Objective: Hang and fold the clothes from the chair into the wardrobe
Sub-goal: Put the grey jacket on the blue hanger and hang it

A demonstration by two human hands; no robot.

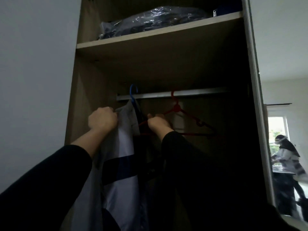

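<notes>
A white shirt with a dark band (123,174) hangs on a blue hanger (133,93) hooked over the metal rail (200,93) of the open wardrobe. My left hand (102,120) grips the shirt's shoulder near the collar. My right hand (158,124) is curled round the left arm of a bare red hanger (188,121) that hangs on the same rail to the right. Dark fabric below my right hand is hard to make out.
A wooden shelf (158,33) above the rail carries a plastic-wrapped dark bundle (150,20) and a blue box (218,12). The wardrobe's mirrored door (286,147) stands at the right and reflects a person. A plain wall lies to the left.
</notes>
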